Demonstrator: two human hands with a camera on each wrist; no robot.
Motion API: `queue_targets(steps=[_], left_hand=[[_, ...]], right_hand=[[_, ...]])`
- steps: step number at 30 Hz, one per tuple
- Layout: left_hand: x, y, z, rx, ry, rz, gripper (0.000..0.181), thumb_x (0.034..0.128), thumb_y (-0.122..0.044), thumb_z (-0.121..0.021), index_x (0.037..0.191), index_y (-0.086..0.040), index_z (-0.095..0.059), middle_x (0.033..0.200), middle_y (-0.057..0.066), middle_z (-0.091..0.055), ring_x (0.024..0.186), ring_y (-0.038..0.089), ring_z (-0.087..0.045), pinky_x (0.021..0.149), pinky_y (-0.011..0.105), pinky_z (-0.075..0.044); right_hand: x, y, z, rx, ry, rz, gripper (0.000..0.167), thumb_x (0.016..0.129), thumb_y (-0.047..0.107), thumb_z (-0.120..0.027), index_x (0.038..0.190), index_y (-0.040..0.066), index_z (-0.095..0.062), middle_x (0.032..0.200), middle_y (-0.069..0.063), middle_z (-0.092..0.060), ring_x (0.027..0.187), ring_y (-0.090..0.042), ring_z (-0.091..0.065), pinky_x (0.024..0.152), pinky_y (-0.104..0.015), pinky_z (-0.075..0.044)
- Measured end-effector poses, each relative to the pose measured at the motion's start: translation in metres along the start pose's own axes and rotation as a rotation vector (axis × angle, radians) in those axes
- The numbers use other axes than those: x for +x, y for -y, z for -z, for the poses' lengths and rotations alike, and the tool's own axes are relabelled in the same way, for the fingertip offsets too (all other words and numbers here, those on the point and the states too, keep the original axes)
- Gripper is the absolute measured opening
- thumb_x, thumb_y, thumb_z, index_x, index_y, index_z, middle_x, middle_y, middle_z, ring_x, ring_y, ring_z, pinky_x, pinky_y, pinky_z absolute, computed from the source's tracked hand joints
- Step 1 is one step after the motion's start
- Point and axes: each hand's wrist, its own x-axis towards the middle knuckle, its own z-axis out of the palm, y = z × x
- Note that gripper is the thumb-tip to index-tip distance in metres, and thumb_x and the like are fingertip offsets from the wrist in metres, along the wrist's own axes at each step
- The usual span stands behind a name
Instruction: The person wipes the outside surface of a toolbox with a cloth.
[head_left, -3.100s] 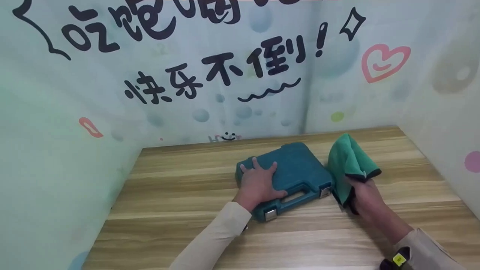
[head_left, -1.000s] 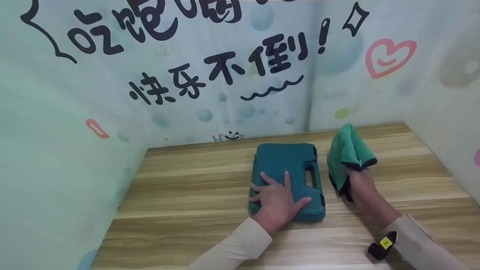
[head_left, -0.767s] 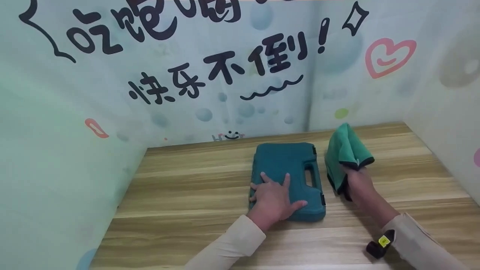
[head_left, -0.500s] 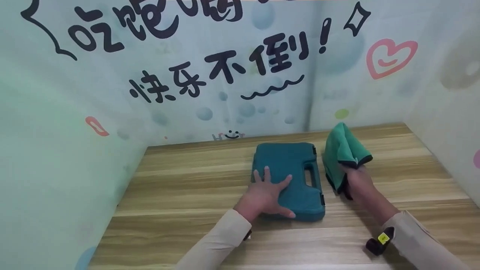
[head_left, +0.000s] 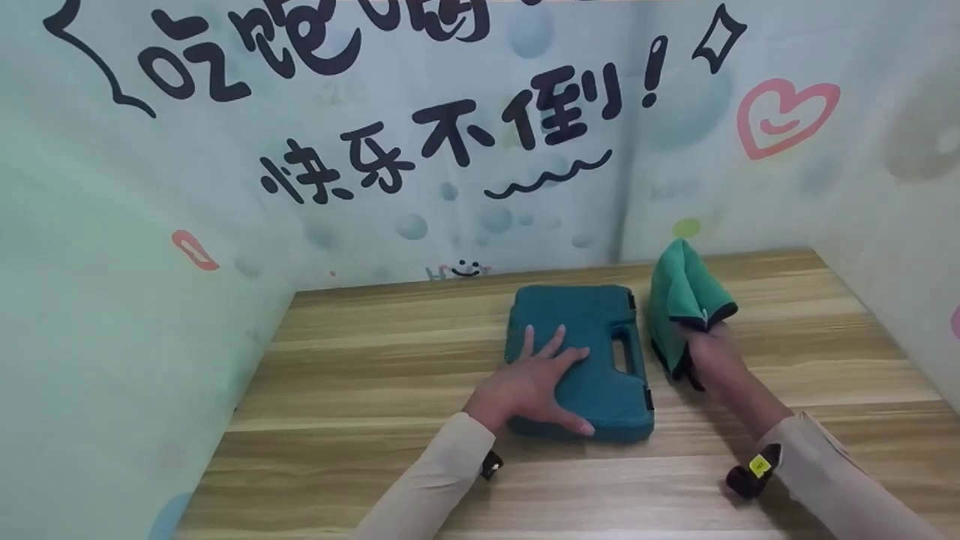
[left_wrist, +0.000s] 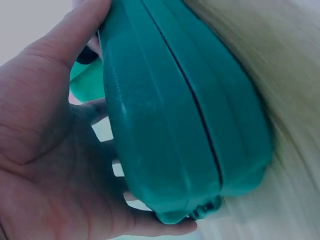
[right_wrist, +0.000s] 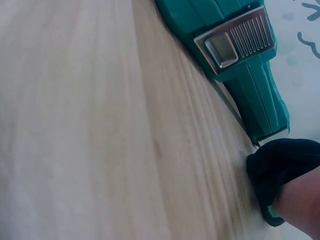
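A teal plastic carrying case (head_left: pixel 577 315) lies flat on the table, its handle side facing right. My left hand (head_left: pixel 529 386) rests on its lower left part with the fingers spread and the thumb along the near edge. In the left wrist view, the palm (left_wrist: pixel 45 150) faces the rounded side of the case. My right hand (head_left: pixel 720 364) grips a folded green cloth (head_left: pixel 686 289) with black edging, just right of the case. The fingertips are hidden in its folds. A metal latch (right_wrist: pixel 235 40) on the case shows in the right wrist view.
The wood-grain table (head_left: pixel 360 375) meets a printed backdrop (head_left: pixel 450 97) with dark lettering behind and at both sides. Small black devices sit at both wrists, the right one with a yellow label (head_left: pixel 760 466).
The case has turned from slanted, handle toward the front, to handle facing right. My left hand has shifted toward its near left corner. My right hand has moved slightly left and back with the cloth.
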Motion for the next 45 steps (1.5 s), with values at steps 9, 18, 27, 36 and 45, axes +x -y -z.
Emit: queue_targets(steps=[9, 18, 27, 36, 45], left_hand=[[0.0, -0.001, -0.005, 0.031, -0.013, 0.027, 0.103, 0.0752, -0.076, -0.073, 0.16, -0.047, -0.022, 0.17, 0.003, 0.003, 0.148, 0.044, 0.016, 0.105, 0.068, -0.032], [0.0, -0.005, -0.008, 0.052, -0.029, 0.036, 0.1, 0.0752, -0.078, -0.07, 0.159, -0.05, -0.023, 0.17, 0.002, 0.002, 0.149, 0.044, 0.015, 0.103, 0.073, -0.028], [0.0, -0.004, -0.007, 0.026, -0.026, 0.033, 0.099, 0.0754, -0.075, -0.073, 0.159, -0.048, -0.026, 0.17, 0.002, 0.002, 0.148, 0.044, 0.015, 0.102, 0.074, -0.028], [0.004, -0.005, -0.008, 0.035, -0.019, 0.037, 0.1, 0.0743, -0.077, -0.072, 0.158, -0.051, -0.025, 0.17, 0.0, 0.002, 0.149, 0.043, 0.015, 0.102, 0.076, -0.026], [0.002, -0.003, -0.008, 0.031, -0.025, 0.041, 0.1, 0.0743, -0.076, -0.072, 0.159, -0.049, -0.025, 0.17, 0.001, 0.002, 0.149, 0.044, 0.015, 0.101, 0.076, -0.027]], right_hand=[[0.005, 0.0, 0.0, -0.015, 0.012, 0.018, 0.066, 0.105, 0.01, -0.049, 0.157, -0.009, -0.012, 0.158, -0.022, -0.024, 0.145, -0.033, -0.023, 0.117, -0.048, -0.018], [0.006, -0.002, 0.004, -0.028, 0.037, 0.032, 0.066, 0.108, 0.021, -0.051, 0.157, -0.006, -0.016, 0.156, -0.019, -0.027, 0.144, -0.032, -0.025, 0.117, -0.049, -0.02], [0.011, -0.001, 0.0, -0.042, 0.048, 0.054, 0.058, 0.107, 0.016, -0.047, 0.154, -0.007, -0.022, 0.149, -0.015, -0.032, 0.135, -0.026, -0.031, 0.114, -0.047, -0.025], [0.016, -0.002, -0.004, -0.051, 0.072, 0.091, 0.059, 0.108, 0.018, -0.048, 0.157, -0.003, -0.022, 0.153, -0.016, -0.031, 0.14, -0.027, -0.03, 0.115, -0.048, -0.024], [0.02, -0.002, -0.007, -0.071, 0.115, 0.117, 0.061, 0.109, 0.021, -0.048, 0.158, -0.001, -0.02, 0.155, -0.018, -0.03, 0.143, -0.03, -0.027, 0.117, -0.049, -0.02]])
